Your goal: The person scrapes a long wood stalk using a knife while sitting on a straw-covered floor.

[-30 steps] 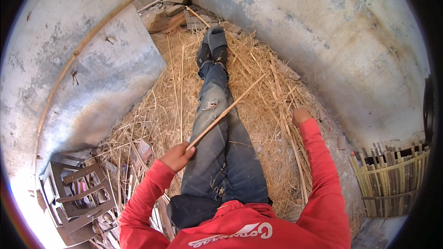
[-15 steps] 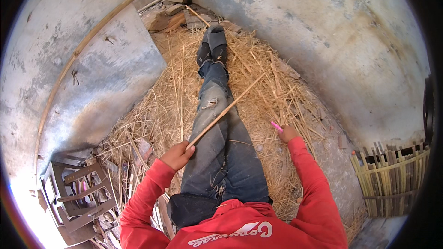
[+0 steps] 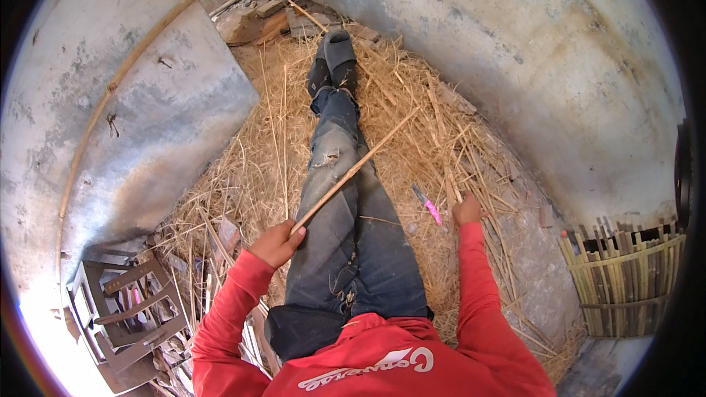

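Observation:
My left hand is closed round the near end of a long thin bamboo stick. The stick slants up and away to the right across my jeans. Beside my right leg, a knife with a pink handle lies loose on the straw, its dark blade pointing away. Just right of the knife, my right hand is down at the straw, fingers closed at the near end of a pale bamboo strip. Part of that grip is hidden.
My outstretched legs lie over straw and shavings. A slatted bamboo basket stands at right, a broken wooden frame at left. A long curved pole leans by the left wall. Bricks are piled at the far end.
My right hand has let go of the pink-handled knife, which now lies on the straw, and has shifted slightly right to a bamboo strip. My left hand still holds the stick.

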Action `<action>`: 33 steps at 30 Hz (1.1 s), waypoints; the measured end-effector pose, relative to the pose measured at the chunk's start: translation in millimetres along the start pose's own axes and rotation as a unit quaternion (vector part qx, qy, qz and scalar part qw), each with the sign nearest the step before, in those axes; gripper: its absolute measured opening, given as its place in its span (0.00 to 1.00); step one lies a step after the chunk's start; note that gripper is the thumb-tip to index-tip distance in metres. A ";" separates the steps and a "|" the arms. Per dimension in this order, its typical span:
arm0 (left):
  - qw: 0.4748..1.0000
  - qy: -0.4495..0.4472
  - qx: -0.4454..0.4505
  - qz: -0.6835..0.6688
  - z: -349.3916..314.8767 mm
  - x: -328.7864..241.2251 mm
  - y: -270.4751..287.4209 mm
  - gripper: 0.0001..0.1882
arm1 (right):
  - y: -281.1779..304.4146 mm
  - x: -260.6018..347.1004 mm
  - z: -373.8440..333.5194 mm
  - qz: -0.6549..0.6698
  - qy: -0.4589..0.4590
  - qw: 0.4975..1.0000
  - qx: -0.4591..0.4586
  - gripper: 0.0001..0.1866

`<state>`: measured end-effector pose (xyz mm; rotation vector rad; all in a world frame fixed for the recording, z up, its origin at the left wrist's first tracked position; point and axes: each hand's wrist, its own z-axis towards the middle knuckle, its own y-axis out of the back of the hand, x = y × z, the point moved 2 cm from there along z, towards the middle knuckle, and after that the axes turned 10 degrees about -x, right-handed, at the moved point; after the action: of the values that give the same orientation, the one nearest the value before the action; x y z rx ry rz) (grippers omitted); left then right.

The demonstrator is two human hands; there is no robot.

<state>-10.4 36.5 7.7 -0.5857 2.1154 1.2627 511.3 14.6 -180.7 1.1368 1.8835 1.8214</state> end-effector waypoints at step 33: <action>0.990 -0.009 -0.133 0.044 -9.1 -22.5 -15.1 0.23 | 87.2 158.5 -77.2 0.271 0.195 0.937 -0.102 0.16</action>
<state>13.0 23.2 17.1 -0.5964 1.9908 1.6093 384.8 60.3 -37.1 1.3960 1.5999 2.6447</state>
